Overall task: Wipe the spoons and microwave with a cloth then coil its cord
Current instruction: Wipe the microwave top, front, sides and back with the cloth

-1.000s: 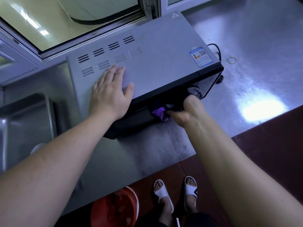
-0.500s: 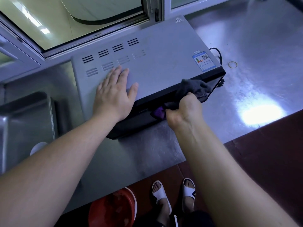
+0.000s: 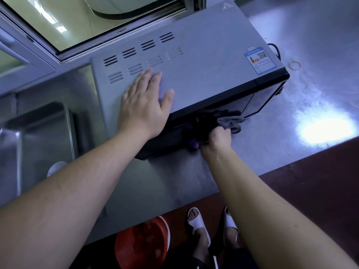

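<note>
The grey microwave [image 3: 204,61] with a black front stands on the steel counter [image 3: 310,90]. My left hand [image 3: 144,106] lies flat on its top near the vent slots, fingers straight. My right hand [image 3: 218,137] grips a dark grey and purple cloth [image 3: 229,121] low against the black front door. A short loop of the black cord [image 3: 274,49] shows behind the microwave's right rear corner. No spoons are in view.
A steel sink [image 3: 37,133] lies to the left. A rubber band [image 3: 294,65] rests on the counter right of the microwave. A window frame [image 3: 120,33] runs behind. On the floor below are a red basin [image 3: 141,243] and my sandalled feet.
My right hand has dragged the cloth from the front's top edge down to its lower part. My left hand stays flat on the top.
</note>
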